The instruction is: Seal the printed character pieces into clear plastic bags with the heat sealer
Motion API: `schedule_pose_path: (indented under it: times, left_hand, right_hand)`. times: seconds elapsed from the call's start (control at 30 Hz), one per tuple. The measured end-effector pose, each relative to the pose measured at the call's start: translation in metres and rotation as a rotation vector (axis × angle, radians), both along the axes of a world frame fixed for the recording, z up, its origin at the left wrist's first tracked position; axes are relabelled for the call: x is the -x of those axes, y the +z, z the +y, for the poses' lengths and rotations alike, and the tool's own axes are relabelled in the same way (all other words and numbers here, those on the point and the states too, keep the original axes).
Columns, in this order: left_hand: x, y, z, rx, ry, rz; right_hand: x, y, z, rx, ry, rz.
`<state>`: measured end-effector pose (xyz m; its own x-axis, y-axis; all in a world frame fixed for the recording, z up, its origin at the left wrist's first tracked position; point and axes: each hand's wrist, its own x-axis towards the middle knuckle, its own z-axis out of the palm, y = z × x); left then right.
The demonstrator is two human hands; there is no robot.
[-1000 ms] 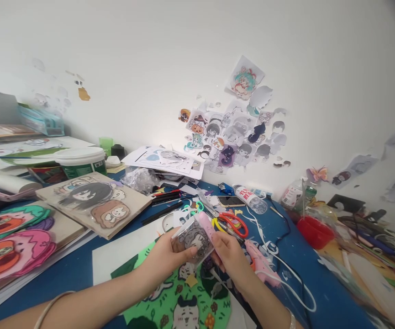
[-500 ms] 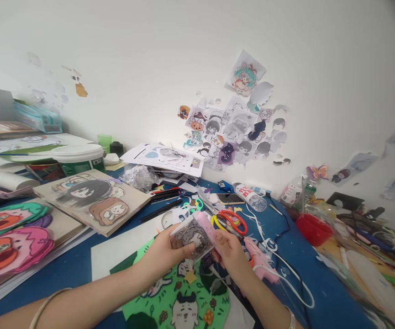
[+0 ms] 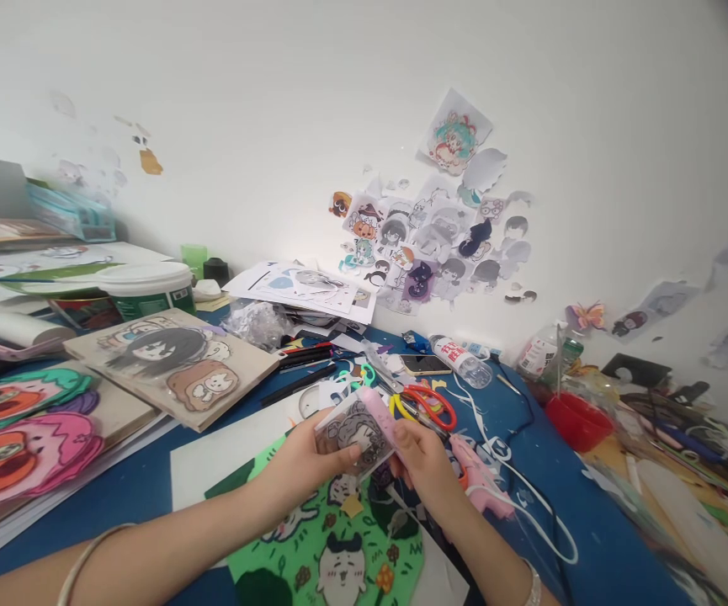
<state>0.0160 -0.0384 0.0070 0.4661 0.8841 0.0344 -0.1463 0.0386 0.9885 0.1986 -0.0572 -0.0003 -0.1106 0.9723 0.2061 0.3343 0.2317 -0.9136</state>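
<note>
My left hand (image 3: pixel 310 454) is closed on a small card with a grey cartoon drawing (image 3: pixel 358 436), thumb on its face. A pink, rounded tool (image 3: pixel 376 408) lies along the card's right edge. Its kind is unclear, and my right hand (image 3: pixel 423 463) is closed round its lower end. Below both hands lies a green felt picture (image 3: pixel 364 543) with cartoon figures and flowers, on a white sheet (image 3: pixel 196 463). A bit of yellow paper (image 3: pixel 352 506) rests on the green picture.
Scissors with red handles (image 3: pixel 433 408), a pink glue gun (image 3: pixel 480 480) with a white cord, and a plastic bottle (image 3: pixel 461 362) lie to the right. A red cup (image 3: pixel 581 421) stands farther right. Boards with cartoon pictures (image 3: pixel 180 366) and a white tub (image 3: pixel 146 290) are at left.
Hardly anything differs. Both hands keep their hold on the card and the pink tool, and the view has shifted slightly.
</note>
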Motion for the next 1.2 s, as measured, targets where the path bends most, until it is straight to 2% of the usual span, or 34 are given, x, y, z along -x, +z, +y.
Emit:
schedule_pose_path:
  times: [0.23, 0.73, 1.2]
  left_hand:
    - [0.001, 0.003, -0.002, 0.025, 0.008, 0.01]
    - [-0.004, -0.005, -0.001, 0.018, -0.026, -0.069]
    - [0.0, -0.008, 0.0, 0.017, -0.062, -0.056]
  right_hand:
    - [0.001, 0.003, -0.003, 0.023, 0.014, 0.022]
    - [0.002, -0.007, 0.004, -0.015, -0.065, 0.038]
    - [0.0, -0.008, 0.003, 0.028, -0.038, 0.058]
